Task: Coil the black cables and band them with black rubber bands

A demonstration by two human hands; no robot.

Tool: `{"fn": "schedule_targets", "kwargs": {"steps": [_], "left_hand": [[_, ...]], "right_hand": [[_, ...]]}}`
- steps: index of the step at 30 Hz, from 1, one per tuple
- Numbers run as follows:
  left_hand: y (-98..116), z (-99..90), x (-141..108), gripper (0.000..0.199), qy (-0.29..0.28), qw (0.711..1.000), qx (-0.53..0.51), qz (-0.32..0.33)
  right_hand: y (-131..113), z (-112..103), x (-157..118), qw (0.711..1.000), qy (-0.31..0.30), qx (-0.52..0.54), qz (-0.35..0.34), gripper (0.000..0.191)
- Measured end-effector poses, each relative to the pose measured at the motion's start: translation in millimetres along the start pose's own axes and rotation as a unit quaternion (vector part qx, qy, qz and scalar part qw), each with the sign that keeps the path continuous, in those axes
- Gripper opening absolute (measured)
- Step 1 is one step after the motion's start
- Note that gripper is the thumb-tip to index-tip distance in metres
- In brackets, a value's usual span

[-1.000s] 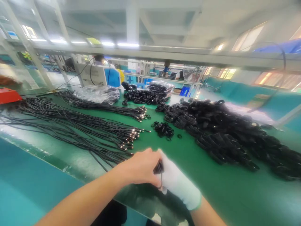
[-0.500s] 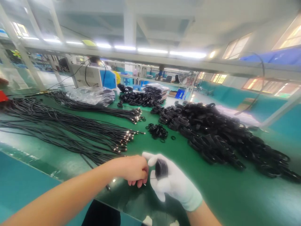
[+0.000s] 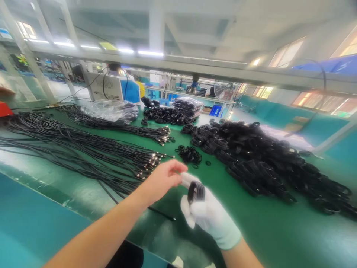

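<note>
My right hand (image 3: 208, 212), in a white glove, is wrapped round a black cable coil (image 3: 196, 192) over the green tabletop. My bare left hand (image 3: 167, 176) is at the glove's fingertips, its thumb and forefinger nearly together; whether something thin lies between them cannot be made out. Beyond the hands is a small heap of black rings (image 3: 189, 153), with a single ring (image 3: 208, 163) beside it. Long black cables (image 3: 83, 149) with metal plugs stretch out to the left, and one loose cable end (image 3: 167, 216) lies below my left hand.
A large heap of coiled black cables (image 3: 251, 149) covers the right side. Clear plastic bags (image 3: 110, 111) and a white and blue machine (image 3: 117, 87) stand at the back left. More coils (image 3: 167, 114) lie at the back. Part of another person's hand (image 3: 6, 91) shows at the far left.
My left hand has moved up and away from below the coil to the glove's fingertips, and its fingers have loosened. The coil now shows its opening. The view has shifted slightly.
</note>
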State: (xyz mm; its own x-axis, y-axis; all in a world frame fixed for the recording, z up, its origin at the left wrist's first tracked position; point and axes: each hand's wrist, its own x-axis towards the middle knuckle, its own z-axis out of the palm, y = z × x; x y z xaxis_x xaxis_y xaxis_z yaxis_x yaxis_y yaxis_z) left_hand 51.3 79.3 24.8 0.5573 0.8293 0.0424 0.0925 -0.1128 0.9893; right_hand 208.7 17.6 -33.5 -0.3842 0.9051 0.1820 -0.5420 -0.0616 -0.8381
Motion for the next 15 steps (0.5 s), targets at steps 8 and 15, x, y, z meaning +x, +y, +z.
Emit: {"fn": "schedule_targets", "kwargs": {"steps": [8, 15], "left_hand": [[-2, 10.5, -2, 0.035, 0.002, 0.941, 0.301, 0.154], [-10, -13.0, 7, 0.028, -0.007, 0.965, 0.253, 0.066]], "right_hand": [[7, -4, 3, 0.994, -0.005, 0.040, 0.099, 0.044], [13, -4, 8, 0.984, 0.048, 0.145, 0.089, 0.040]]}}
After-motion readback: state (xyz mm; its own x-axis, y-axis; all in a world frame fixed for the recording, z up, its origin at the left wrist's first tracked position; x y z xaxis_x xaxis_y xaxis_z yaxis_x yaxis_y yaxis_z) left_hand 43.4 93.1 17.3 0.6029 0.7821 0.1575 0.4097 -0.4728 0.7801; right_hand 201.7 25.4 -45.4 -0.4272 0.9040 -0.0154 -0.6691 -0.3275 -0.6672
